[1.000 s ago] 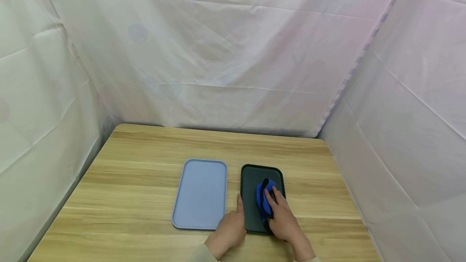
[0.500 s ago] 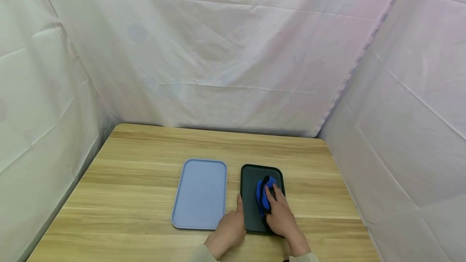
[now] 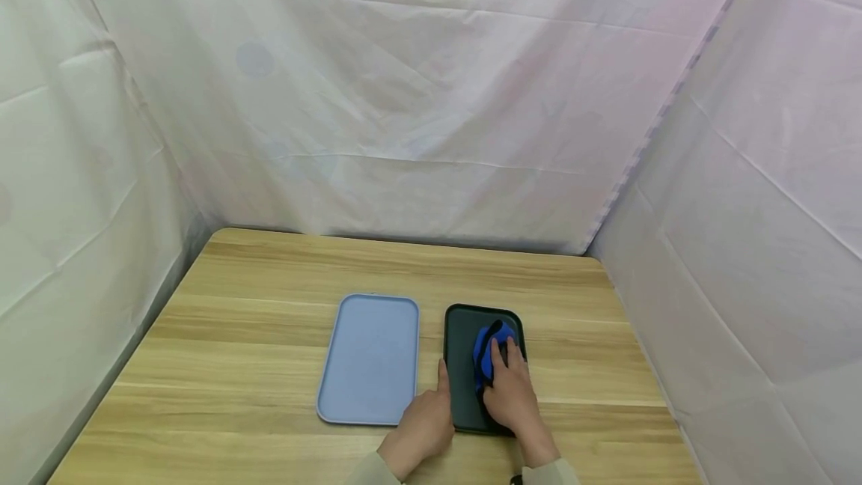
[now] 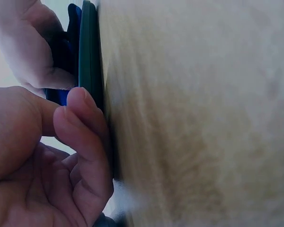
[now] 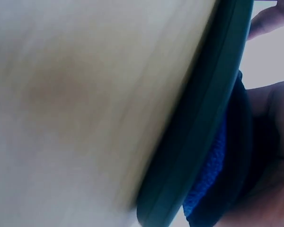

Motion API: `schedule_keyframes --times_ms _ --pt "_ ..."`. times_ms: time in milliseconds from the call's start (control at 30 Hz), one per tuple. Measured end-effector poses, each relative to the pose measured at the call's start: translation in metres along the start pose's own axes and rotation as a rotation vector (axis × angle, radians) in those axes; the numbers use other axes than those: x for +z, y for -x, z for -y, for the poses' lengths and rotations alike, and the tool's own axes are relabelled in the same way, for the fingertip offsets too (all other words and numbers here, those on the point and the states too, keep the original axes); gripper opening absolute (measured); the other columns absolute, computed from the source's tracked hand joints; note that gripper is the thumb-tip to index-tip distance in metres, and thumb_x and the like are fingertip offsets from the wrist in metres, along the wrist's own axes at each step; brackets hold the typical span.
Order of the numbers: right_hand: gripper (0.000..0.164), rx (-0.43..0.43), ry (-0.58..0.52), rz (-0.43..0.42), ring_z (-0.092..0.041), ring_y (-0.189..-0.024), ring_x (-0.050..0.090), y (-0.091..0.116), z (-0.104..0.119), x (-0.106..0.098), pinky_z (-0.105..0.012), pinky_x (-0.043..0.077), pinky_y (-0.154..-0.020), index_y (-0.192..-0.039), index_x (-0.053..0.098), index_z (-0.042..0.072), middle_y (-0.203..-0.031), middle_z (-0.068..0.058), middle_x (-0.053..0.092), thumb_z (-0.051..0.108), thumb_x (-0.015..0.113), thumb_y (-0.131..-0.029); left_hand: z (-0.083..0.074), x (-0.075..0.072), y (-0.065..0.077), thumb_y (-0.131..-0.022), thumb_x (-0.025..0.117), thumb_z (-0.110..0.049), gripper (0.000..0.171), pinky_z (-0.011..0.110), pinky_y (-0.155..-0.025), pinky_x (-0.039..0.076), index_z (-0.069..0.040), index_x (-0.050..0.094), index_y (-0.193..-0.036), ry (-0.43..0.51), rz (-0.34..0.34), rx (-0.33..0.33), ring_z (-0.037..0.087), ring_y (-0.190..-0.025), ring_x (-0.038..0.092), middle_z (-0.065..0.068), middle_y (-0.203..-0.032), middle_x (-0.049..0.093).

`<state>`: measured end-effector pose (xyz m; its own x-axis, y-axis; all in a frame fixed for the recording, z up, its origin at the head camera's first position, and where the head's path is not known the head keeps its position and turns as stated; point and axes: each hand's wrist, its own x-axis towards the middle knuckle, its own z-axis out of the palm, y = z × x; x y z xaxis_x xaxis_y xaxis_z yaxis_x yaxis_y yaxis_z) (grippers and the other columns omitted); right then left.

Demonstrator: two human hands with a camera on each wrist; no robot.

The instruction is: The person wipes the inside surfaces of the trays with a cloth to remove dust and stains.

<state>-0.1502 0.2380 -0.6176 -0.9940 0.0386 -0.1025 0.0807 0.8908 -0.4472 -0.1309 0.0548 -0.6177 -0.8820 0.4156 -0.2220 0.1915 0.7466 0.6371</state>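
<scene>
My right hand (image 3: 513, 394) holds a blue cloth with black edging (image 3: 482, 350) bunched against the dark green tray (image 3: 461, 365). Its fingers lie over the cloth's right part and hide some of it; the blue terry surface of the cloth (image 5: 209, 175) shows in the right wrist view. At the tray's near left corner, my left hand (image 3: 427, 418) grips the edge, index finger stretched along the side. Curled left fingers (image 4: 87, 132) cover the near end of the tray rim (image 4: 88, 56) in the left wrist view.
A light blue rectangular tray (image 3: 370, 361) lies flat just left of the green one, close to my left hand. Both are on a wood-grain table (image 3: 256, 365). White sheeting (image 3: 404, 96) hangs behind the table and along both sides.
My right hand and the cloth have slid a short way toward the far end of the tray, the wrist shifting left. The left hand and both trays stay put.
</scene>
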Motion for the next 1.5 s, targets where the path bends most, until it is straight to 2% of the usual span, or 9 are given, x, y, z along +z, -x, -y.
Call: schedule_keyframes --times_ms 200,733,1133,1500 --pt "0.08 0.032 -0.008 0.002 -0.055 -0.154 0.017 -0.002 0.005 0.001 -0.068 0.022 -0.121 -0.162 0.03 0.0 -0.168 -0.033 0.014 0.009 0.068 -0.091 0.001 -0.001 0.0 -0.086 0.071 -0.001 0.096 0.031 -0.041 0.033 0.007 0.012 -0.163 0.004 0.002 -0.001 0.014 -0.041 0.042 -0.002 -0.052 0.048" --pt "0.08 0.037 -0.009 0.039 -0.056 -0.154 0.014 -0.015 0.004 -0.002 -0.069 0.019 -0.121 -0.162 0.026 -0.002 -0.168 -0.034 0.01 0.013 0.066 -0.095 0.0 -0.003 0.001 -0.087 0.07 -0.002 0.094 0.03 -0.041 0.034 0.009 0.014 -0.162 -0.013 -0.022 0.021 0.012 -0.042 0.042 -0.003 -0.053 0.048" --pt "0.079 0.052 -0.024 0.054 -0.055 -0.155 0.011 -0.024 0.005 -0.004 -0.067 0.016 -0.123 -0.163 0.024 -0.001 -0.169 -0.033 0.007 0.015 0.064 -0.097 -0.001 -0.004 0.0 -0.09 0.068 -0.002 0.091 0.031 -0.042 0.036 0.008 0.014 -0.162 0.003 -0.008 0.019 0.012 -0.043 0.043 -0.003 -0.053 0.048" --pt "0.077 0.045 -0.02 0.055 -0.056 -0.154 0.012 -0.03 0.005 -0.008 -0.068 0.018 -0.122 -0.162 0.026 -0.002 -0.168 -0.034 0.009 0.013 0.064 -0.097 0.001 -0.001 -0.001 -0.09 0.067 -0.003 0.09 0.031 -0.042 0.035 0.008 0.014 -0.162 -0.004 -0.005 0.021 0.012 -0.043 0.043 -0.003 -0.053 0.048"
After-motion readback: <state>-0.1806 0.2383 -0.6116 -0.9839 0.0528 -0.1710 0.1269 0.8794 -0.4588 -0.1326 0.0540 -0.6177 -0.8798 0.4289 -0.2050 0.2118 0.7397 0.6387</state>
